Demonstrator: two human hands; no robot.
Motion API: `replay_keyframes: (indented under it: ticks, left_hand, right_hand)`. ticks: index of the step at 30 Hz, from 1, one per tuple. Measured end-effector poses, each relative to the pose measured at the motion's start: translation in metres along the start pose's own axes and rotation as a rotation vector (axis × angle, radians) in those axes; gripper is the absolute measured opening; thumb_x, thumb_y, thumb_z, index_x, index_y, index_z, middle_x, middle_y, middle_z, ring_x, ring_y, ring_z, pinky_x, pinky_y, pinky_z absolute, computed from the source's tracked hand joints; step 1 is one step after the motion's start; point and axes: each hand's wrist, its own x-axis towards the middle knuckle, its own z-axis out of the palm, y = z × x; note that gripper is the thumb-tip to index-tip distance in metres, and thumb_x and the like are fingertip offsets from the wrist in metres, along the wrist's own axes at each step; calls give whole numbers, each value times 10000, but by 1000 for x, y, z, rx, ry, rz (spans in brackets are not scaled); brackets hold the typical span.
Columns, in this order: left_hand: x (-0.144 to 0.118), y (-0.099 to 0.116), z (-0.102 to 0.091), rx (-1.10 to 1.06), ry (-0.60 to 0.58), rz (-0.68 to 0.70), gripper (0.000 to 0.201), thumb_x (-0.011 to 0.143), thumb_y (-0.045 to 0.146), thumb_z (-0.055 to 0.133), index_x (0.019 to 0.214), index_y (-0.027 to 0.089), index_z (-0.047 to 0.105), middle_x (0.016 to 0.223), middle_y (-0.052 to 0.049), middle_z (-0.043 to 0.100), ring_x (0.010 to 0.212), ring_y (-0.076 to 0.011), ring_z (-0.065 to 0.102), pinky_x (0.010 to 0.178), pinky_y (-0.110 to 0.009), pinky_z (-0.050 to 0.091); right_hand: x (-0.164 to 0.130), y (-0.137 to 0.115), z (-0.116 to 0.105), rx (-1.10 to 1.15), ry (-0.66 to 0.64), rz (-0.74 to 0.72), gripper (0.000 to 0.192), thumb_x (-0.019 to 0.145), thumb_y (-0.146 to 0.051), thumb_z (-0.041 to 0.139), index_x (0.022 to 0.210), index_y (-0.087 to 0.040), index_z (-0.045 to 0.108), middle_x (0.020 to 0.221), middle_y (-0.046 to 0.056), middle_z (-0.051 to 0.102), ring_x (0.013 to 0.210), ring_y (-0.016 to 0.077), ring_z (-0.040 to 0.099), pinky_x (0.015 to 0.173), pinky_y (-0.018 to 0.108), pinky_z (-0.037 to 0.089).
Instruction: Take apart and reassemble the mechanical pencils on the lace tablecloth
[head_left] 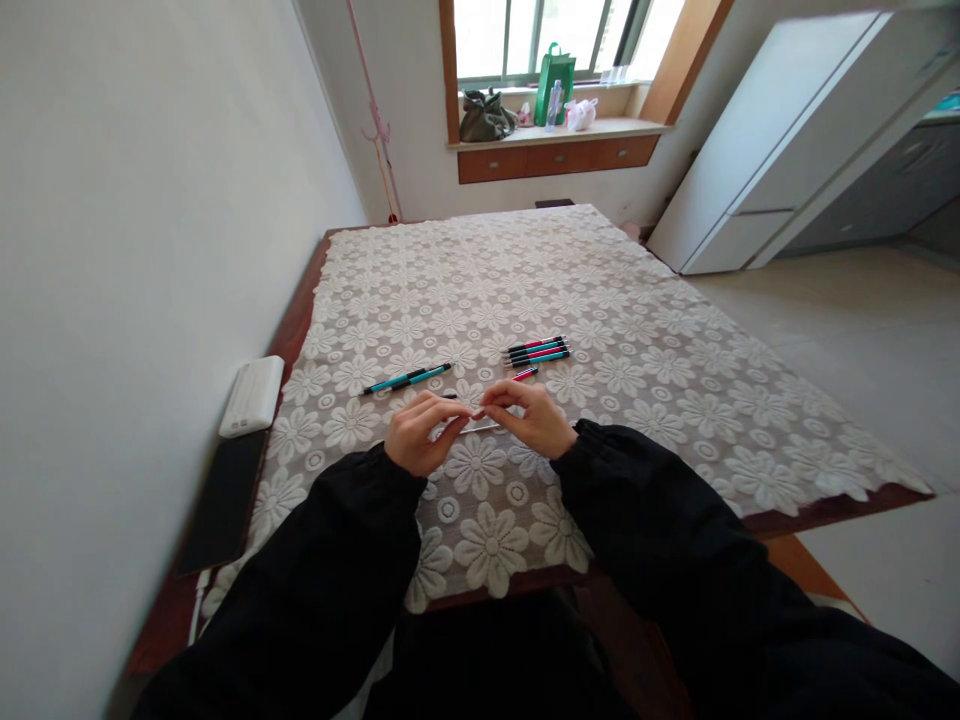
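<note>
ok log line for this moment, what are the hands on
left hand and right hand: fingertips on a thin pen part | red pen beyond | teal pens left | pen row

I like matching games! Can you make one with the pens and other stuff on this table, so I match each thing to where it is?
Things:
1. teal pens
2. bunch of pens
3. white box
4. thin pen part

Places:
A. at the table's left edge, by the wall
B. between both hands
C. beyond the left hand
D. beyond the right hand

Pairs: 1-C, 2-D, 3-A, 4-B
</note>
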Motion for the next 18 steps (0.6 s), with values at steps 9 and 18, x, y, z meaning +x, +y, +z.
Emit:
replay_keyframes:
  ticks: [9, 18]
  left_hand:
    - [1, 2, 0, 67, 62, -39, 136, 873, 168, 694, 1003, 208, 697, 788, -14, 709, 676, -123, 591, 615, -255, 512]
    - [0, 3, -1, 76, 59, -60, 112, 863, 206, 708, 975, 199, 706, 738, -9, 660, 643, -116, 570, 602, -255, 497]
  right_hand:
    - [-2, -2, 1, -147, 19, -46, 125, 929, -317, 668, 928, -195, 647, 838, 35, 767, 798, 190, 753, 725, 270, 568]
    - [-5, -1, 0, -381, 7, -127, 113, 955, -331, 658, 945, -220, 679, 828, 7, 746, 746, 159, 721, 691, 247, 534]
